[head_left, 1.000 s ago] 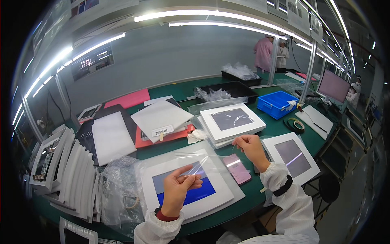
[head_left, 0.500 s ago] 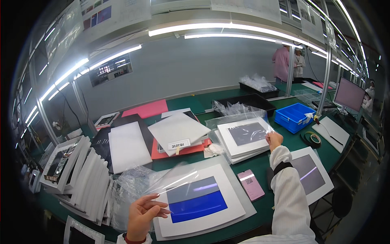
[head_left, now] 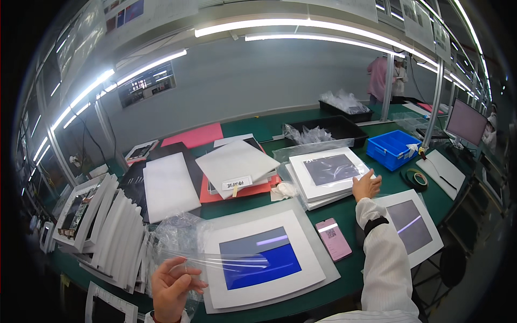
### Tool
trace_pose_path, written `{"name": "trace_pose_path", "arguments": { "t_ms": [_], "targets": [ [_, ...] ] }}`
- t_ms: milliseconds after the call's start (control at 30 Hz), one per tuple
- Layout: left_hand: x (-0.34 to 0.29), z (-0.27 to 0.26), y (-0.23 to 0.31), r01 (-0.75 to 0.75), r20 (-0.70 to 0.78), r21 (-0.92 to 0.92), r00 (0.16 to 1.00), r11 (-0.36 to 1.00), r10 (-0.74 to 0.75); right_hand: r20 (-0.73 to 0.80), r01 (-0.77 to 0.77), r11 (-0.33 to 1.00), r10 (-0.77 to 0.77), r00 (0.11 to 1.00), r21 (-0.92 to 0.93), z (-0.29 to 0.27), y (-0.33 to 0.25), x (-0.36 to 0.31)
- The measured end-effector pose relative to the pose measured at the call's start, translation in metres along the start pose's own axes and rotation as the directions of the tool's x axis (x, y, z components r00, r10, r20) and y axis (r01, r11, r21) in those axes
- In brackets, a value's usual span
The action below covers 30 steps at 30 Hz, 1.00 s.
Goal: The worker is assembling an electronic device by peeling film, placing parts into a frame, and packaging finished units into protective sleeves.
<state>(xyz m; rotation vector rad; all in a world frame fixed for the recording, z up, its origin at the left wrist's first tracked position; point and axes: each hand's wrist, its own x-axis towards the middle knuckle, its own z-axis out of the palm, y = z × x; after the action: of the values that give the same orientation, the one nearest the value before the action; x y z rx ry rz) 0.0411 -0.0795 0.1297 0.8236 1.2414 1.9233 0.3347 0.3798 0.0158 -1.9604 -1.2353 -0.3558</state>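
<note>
My left hand (head_left: 175,288) pinches a sheet of clear film (head_left: 231,260), which stretches rightward above a white-framed panel (head_left: 304,269). That panel has a lit screen, grey above and blue below, and lies on a white foam sheet (head_left: 328,269). My right hand (head_left: 367,185), fingers spread and holding nothing, is at the right edge of the top white-framed panel (head_left: 299,177) in a stack. Its dark grey screen carries a wrinkled clear film. Below my right forearm lies another white-framed panel (head_left: 431,242) with a dark screen. A pink phone (head_left: 334,245) rests between the panels.
White frames (head_left: 116,242) stand in a row at left beside crumpled clear plastic (head_left: 180,231). Foam sheets (head_left: 172,188) lie behind. A blue divided bin (head_left: 390,159), tape rolls (head_left: 414,179) and black trays (head_left: 353,129) holding clear plastic stand farther off.
My right hand has opened from a pinch at the stacked panel's right edge. My left hand has shifted left and slightly down, and its film now hangs lower and flatter over the lit panel.
</note>
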Motion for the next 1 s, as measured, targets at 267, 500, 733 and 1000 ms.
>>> {"name": "trace_pose_path", "arguments": {
  "t_ms": [267,500,733,1000],
  "targets": [
    [0.022,0.027,-0.013,0.136,0.282,-0.577,0.959,0.805,0.040,0.451,-0.135,0.451,-0.892,-0.028,0.882,-0.178,-0.036,-0.143],
    [0.022,0.036,-0.015,0.337,0.452,-0.732,0.890,0.592,0.052,0.390,-0.795,0.190,-0.919,0.063,0.576,-0.182,-0.074,-0.182],
    [0.014,0.008,-0.013,0.260,0.348,-0.786,0.936,0.562,0.054,0.043,-0.110,0.051,-0.996,-0.077,0.993,-0.225,-0.069,-0.187],
    [0.006,0.008,-0.018,0.332,0.386,-0.751,0.922,0.571,-0.028,0.271,-0.465,-0.034,-0.773,0.574,0.885,-0.241,-0.097,-0.209]
  ]
}}
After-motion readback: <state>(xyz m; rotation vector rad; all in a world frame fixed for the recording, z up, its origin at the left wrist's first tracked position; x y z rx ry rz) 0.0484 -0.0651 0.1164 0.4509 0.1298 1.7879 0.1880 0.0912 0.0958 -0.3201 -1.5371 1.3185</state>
